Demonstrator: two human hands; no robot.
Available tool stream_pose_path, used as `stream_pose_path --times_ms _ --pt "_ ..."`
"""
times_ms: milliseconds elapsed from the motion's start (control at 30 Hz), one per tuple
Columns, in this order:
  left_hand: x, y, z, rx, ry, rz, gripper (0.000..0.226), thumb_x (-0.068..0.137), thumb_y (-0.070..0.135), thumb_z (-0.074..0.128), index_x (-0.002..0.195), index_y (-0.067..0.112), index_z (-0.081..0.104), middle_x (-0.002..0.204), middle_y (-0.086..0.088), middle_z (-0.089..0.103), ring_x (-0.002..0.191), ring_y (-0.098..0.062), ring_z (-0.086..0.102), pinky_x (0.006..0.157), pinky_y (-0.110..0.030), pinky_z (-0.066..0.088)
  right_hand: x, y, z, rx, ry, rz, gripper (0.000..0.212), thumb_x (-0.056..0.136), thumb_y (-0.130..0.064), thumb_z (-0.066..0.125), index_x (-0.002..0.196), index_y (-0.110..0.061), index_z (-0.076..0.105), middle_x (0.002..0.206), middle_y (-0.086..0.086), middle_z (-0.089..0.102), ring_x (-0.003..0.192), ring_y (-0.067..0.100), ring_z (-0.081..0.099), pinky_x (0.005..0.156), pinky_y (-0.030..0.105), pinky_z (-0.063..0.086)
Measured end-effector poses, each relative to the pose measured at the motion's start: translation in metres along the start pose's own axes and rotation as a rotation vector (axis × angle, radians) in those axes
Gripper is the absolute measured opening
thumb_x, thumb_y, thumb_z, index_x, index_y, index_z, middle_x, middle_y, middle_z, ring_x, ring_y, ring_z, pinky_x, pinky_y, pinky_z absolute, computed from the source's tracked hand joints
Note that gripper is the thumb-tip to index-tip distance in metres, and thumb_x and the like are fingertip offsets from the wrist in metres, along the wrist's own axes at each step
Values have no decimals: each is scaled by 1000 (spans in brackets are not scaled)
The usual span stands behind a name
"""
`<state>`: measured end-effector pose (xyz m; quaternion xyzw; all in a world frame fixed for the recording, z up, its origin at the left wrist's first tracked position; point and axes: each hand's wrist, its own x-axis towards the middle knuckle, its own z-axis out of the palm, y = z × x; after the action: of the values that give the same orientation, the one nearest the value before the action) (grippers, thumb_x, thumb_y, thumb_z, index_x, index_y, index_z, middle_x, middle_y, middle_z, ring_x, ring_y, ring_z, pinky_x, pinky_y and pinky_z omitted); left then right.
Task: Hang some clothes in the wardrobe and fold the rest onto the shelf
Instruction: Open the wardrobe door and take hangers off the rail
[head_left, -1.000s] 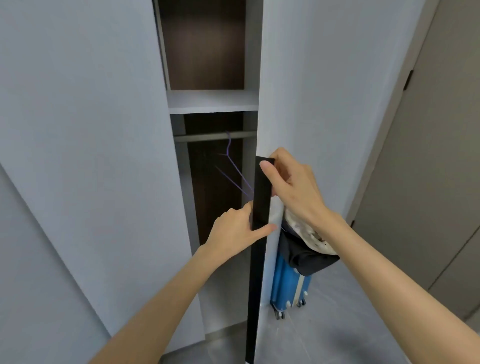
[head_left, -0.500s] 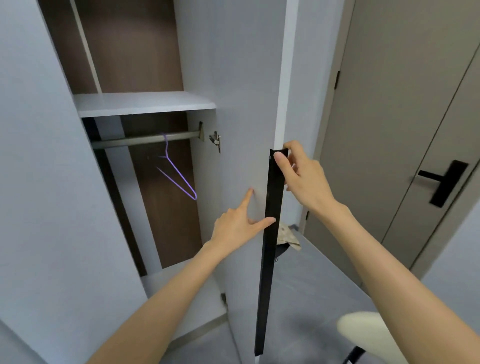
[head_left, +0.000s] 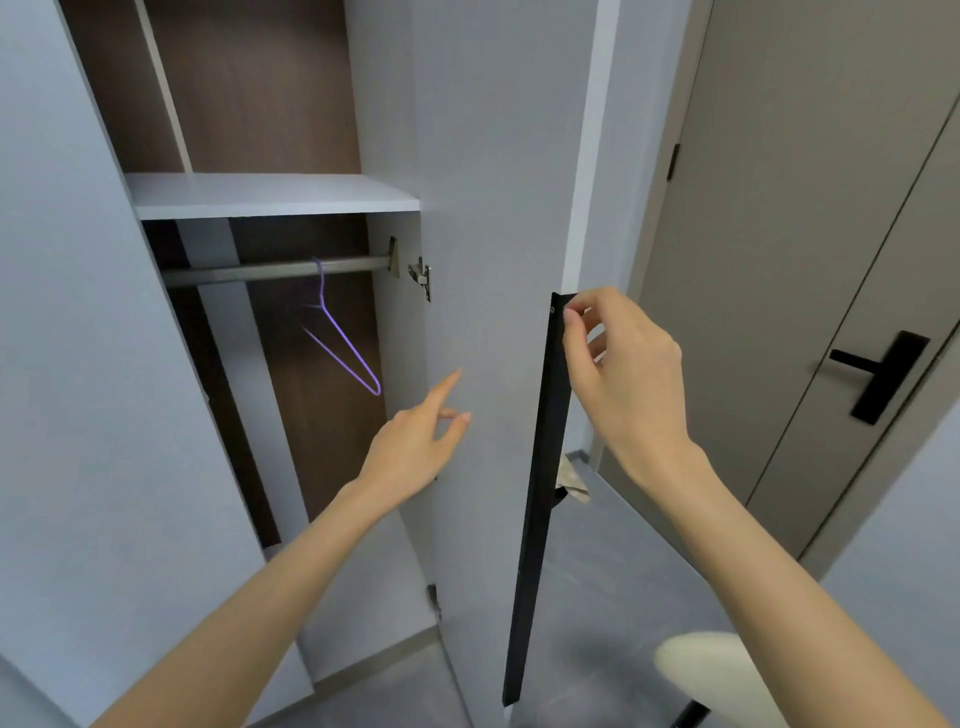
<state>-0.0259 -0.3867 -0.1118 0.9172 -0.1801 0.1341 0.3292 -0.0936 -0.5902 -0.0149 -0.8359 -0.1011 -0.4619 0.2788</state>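
The wardrobe stands open, showing a white shelf and below it a metal rail. One purple wire hanger hangs on the rail with nothing on it. My right hand pinches the top of the long black handle strip on the edge of the right wardrobe door. My left hand is open, index finger stretched toward the door's inner face, holding nothing. A scrap of beige clothing shows on the floor behind the door; the rest is hidden.
The left wardrobe door stands open close on my left. A grey room door with a black lever handle is on the right. A white stool seat sits low at the bottom right over grey floor.
The right wardrobe door has swung wide open, uncovering shelf, rail and hanger. My left hand has come off the handle strip and drifted left. The blue suitcase is out of sight.
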Motion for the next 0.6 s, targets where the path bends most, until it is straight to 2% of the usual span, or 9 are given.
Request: stream_pose_path --times_ms 67,133,167,200,233,300,400,500,600 --pt "-3 -22 -15 23 77 -61 61 98 43 47 152 36 18 134 7 58 89 -11 64 90 -34 52 -3 -18 11 67 -47 -29 10 97 -25 51 94 -20 58 73 -12 58 65 9 53 60 17 40" --pt "-8 -44 -32 43 162 -132 64 97 39 50 153 32 18 140 3 52 73 5 51 80 -23 46 -3 -35 30 97 -153 -65 11 98 -27 51 96 -20 59 74 -10 60 62 9 55 59 22 45" --pt "-12 -56 -42 47 208 -172 66 97 38 52 153 31 17 142 2 50 77 6 51 81 -22 42 -2 -43 41 108 -200 -89 11 98 -27 51 98 -19 60 76 -8 61 61 9 55 58 24 46" --pt "-16 -69 -52 52 257 -206 69 96 36 54 153 30 16 144 0 48 91 2 55 85 -24 41 0 -52 54 121 -240 -109 12 98 -27 52 99 -18 60 76 -8 62 60 7 54 57 22 45" --pt "-20 -82 -62 64 305 -238 72 96 35 56 154 28 14 147 -2 44 111 -8 55 92 -28 40 2 -60 68 131 -277 -123 12 98 -27 52 100 -18 60 77 -10 61 60 7 54 56 18 42" --pt "-28 -110 -83 104 392 -310 78 95 34 57 155 23 8 157 -4 28 141 -23 32 109 -37 31 7 -78 99 120 -357 -143 11 98 -29 52 100 -22 60 78 -12 61 63 6 55 55 13 37" --pt "-33 -147 -116 165 502 -452 88 93 39 58 154 24 -2 162 -6 3 149 -29 8 116 -44 21 16 -103 156 76 -464 -178 11 97 -36 49 98 -30 59 79 -15 64 67 5 58 52 17 35" --pt "-32 -191 -147 237 554 -546 100 89 48 61 151 28 -16 161 -5 -15 149 -31 -7 117 -48 16 27 -132 220 106 -533 -195 11 97 -40 50 100 -34 59 76 -19 60 63 -4 52 51 13 29" --pt "-21 -237 -176 312 547 -604 107 85 55 61 141 33 -28 158 -6 -26 147 -33 -18 118 -51 8 43 -164 292 169 -598 -186 21 96 -42 52 113 -32 59 88 -20 63 67 -5 55 54 11 35"
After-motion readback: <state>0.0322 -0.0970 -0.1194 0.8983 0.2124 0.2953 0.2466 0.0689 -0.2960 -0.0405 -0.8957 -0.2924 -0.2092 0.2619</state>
